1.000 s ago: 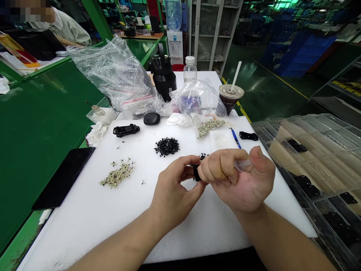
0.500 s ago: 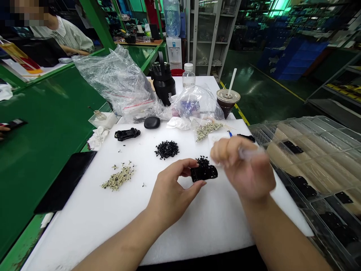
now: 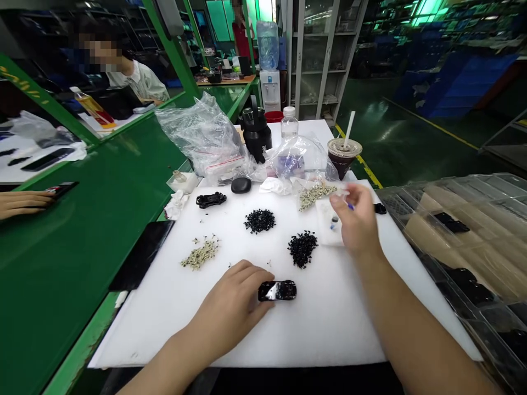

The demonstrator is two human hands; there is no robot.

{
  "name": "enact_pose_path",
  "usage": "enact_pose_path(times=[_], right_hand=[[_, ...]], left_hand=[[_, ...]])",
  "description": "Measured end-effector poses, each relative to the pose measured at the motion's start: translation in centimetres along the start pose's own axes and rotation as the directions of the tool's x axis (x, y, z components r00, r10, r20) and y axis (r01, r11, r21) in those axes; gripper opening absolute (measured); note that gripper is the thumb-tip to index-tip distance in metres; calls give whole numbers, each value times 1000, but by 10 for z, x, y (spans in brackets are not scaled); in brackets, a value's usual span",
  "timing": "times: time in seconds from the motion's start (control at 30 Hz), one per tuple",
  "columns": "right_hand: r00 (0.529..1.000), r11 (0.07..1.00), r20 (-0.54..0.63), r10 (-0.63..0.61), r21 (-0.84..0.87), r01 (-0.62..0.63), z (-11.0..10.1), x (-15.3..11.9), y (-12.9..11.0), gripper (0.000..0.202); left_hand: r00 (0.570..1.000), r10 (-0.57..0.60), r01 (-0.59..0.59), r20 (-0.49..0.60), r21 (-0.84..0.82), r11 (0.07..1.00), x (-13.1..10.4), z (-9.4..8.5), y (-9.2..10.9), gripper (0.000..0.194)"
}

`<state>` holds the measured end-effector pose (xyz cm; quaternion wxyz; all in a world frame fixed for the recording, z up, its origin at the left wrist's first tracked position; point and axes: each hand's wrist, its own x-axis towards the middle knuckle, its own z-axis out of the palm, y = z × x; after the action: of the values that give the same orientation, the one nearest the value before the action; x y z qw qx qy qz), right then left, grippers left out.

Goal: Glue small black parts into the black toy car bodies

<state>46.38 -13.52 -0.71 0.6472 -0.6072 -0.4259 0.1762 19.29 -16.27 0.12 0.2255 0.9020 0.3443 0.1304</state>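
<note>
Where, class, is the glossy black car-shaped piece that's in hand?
In the head view, the car-shaped piece is low, slightly right of centre, its left end in the left hand, below the rightmost pile of tiny black parts.

Toy car [image 3: 284, 290] before parts heap [image 3: 303, 248], thermos [image 3: 257, 134] behind both
</note>
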Motion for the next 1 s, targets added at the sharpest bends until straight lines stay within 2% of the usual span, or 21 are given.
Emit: enact_pose_path(times=[0.03, 0.07, 0.1, 0.13, 0.17, 0.2, 0.23, 0.27, 0.3, 0.33, 0.37, 0.43, 0.6, 0.8, 0.87, 1.0], right_hand=[[983, 989, -110, -149, -24, 147, -2, -4, -7, 41], [943, 960, -177, -281, -32, 280, -3, -9, -15, 38], [913, 926, -164, -374, -10, 378, -4, -15, -22, 31], [899, 899, -49, -435, 34, 437, -4, -20, -27, 23], [875, 887, 141, -462, 77, 456, -2, -26, -32, 16], [811, 886, 368, -454, 95, 453, 0, -32, -35, 14], [701, 887, 581, -413, 83, 454, 3, -37, -37, 15], [575, 880, 739, -352, 51, 472, 7, -43, -38, 18], [467, 864, 836, -289, 18, 502, 11, -48, -38, 21], [393, 846, 888, -239, -8, 534, 15, -53, -37, 24], [350, 829, 914, -206, -28, 559, 18, -57, -36, 27], [321, 805, 932, -166, -60, 590, 24, -64, -34, 30], [327, 743, 938, -112, -140, 655, 32, -74, -31, 36], [339, 731, 936, -92, -168, 662, 34, -76, -28, 21], [332, 731, 938, -103, -155, 664, 34, -76, -27, 21], [323, 727, 940, -113, -144, 672, 33, -76, -28, 18]], left_hand=[[1000, -14, 14, -22, 3, 1000, -6, -3, -7, 31], [998, -34, 34, -54, 13, 999, -11, -6, -15, 31], [994, -60, 63, -90, 28, 998, -15, -10, -21, 31], [988, -94, 100, -122, 43, 994, -18, -14, -28, 30], [981, -133, 142, -140, 50, 989, -21, -18, -33, 29], [974, -175, 184, -146, 50, 982, -23, -22, -38, 29], [968, -210, 218, -139, 47, 975, -24, -25, -43, 29], [963, -234, 242, -131, 46, 969, -24, -27, -46, 29], [960, -246, 255, -133, 55, 965, -24, -28, -50, 29], [957, -249, 262, -148, 73, 962, -23, -29, -53, 28], [955, -246, 264, -166, 98, 960, -22, -29, -55, 26], [957, -235, 260, -171, 143, 955, -19, -29, -59, 21], [987, -133, 152, -94, 251, 956, -13, -30, -63, 19], [999, -22, 28, -24, 317, 948, -10, -33, -64, 23], [1000, -18, 21, -11, 319, 948, -10, -33, -64, 19], [996, -51, 70, -67, 306, 950, -11, -27, -62, 14]])
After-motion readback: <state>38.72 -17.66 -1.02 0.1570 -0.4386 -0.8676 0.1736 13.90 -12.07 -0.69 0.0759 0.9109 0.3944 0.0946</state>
